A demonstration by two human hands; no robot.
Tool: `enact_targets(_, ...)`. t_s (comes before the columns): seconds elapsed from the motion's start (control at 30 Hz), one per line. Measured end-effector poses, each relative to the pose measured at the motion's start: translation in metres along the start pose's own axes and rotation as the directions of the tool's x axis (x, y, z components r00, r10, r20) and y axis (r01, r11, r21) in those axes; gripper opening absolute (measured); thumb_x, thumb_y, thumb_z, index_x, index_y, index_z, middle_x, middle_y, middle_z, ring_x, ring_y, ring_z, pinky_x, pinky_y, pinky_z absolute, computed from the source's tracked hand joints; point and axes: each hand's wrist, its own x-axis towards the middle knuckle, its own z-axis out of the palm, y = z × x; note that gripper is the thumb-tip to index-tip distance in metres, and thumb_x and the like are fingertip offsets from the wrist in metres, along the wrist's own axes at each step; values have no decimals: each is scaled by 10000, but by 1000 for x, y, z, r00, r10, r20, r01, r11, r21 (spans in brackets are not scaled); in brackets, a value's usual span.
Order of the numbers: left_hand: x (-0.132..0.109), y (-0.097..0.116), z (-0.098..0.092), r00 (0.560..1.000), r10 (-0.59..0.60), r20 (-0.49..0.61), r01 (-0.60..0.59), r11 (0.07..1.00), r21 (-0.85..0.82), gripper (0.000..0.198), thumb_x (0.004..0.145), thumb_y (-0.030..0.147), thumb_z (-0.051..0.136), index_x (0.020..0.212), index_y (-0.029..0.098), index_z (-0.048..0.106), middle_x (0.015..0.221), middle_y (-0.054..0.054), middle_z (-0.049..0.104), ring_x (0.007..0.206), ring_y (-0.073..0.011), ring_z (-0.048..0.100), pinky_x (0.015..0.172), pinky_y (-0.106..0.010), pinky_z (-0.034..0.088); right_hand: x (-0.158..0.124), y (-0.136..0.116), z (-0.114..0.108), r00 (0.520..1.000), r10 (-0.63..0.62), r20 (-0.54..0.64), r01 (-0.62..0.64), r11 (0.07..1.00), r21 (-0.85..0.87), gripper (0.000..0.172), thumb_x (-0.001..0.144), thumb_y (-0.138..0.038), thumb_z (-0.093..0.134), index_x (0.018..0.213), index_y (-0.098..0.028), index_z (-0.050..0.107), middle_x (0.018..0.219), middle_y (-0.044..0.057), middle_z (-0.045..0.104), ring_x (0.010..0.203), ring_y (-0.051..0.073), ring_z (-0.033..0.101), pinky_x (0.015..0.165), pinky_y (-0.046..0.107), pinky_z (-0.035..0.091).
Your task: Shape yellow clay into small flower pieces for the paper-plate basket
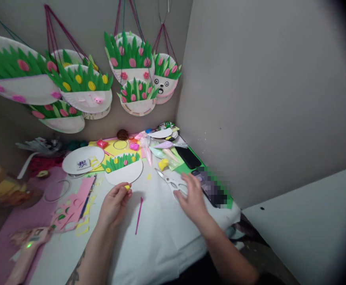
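My left hand (116, 202) pinches a small yellow paper piece (127, 187) between thumb and fingertips. My right hand (193, 196) reaches over the handles of white scissors (170, 181), fingers apart; whether it touches them I cannot tell. The scissors lie on the white cloth, blades pointing up and left. Just beyond my left hand rests a half-round paper-plate basket (123, 175) with green paper grass and pink and yellow flowers. A thin purple stick (138, 215) lies between my hands. A yellow scrap (149, 177) sits by the scissors.
Piping bags (163, 145) and dark phones (188, 157) lie at the back right. At left are a white plate (72, 160), cut pink paper (72, 206) and a glue gun (27, 253) with a green light. Finished plate baskets (86, 97) hang on the wall.
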Motion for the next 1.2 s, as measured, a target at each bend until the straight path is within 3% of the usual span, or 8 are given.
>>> enact_targets(0.13,1,-3,2,1000,-29,-11,29,1000,-12,334,568,325,828,809,142,688,807,-28,677,631,-73,607,619,-164,536,-39,61,-37,960,274,-57,-277,903,-327,481,813,-361,572,1214,-115,469,1193,192,570,1259,378,362,1029,625,260)
enact_targets(0.27,-2,-4,9,999,-34,15,34,999,-29,340,606,302,804,887,141,701,933,-57,687,724,-88,624,697,-181,539,-44,93,-47,923,374,-96,-379,832,-404,544,809,-406,559,1224,-70,451,1133,246,576,1249,409,369,962,617,339)
enact_targets(0.4,-3,-1,10,999,-6,41,7,1000,-23,434,592,233,803,1007,172,691,1041,-51,674,759,-76,617,732,-179,516,-9,59,-31,955,264,-135,-294,908,-299,540,815,-356,562,1251,-63,441,1246,255,514,1279,386,329,984,600,340)
enact_targets(0.5,-3,0,8,998,-25,53,23,999,36,515,580,239,809,1067,173,658,893,-26,692,655,-55,591,645,-159,487,24,-1,-3,992,32,126,-17,993,-114,488,806,-285,598,1246,-110,481,1286,193,507,1245,323,387,1030,528,348)
enact_targets(0.63,0,0,4,996,-25,88,17,995,95,506,561,244,825,1012,167,610,626,39,642,567,-64,577,589,-155,459,52,-61,49,904,-291,313,238,951,197,390,856,-233,563,1242,-188,527,1260,101,554,1187,219,455,1036,383,377)
enact_targets(0.77,3,6,-4,991,-59,119,45,992,115,533,590,223,813,1064,168,575,643,39,649,598,-78,607,665,-194,499,54,-64,84,903,-324,282,199,898,392,263,892,-209,537,1150,-197,591,1102,58,640,1080,159,522,974,320,415)
enact_targets(1.03,1,3,-4,927,-245,284,258,966,-10,342,751,310,698,1056,170,636,850,-52,692,746,-140,660,702,-253,557,52,-44,91,922,-322,214,222,893,391,42,829,-199,623,870,-201,628,992,32,674,1004,167,542,968,344,398)
enact_targets(1.2,5,-3,5,982,-144,124,166,968,-190,272,851,348,566,1024,153,648,914,-61,686,698,-100,647,607,-162,539,42,-59,100,908,-395,138,345,895,284,308,818,-391,621,1067,-211,621,1181,49,629,1172,211,445,1044,386,324)
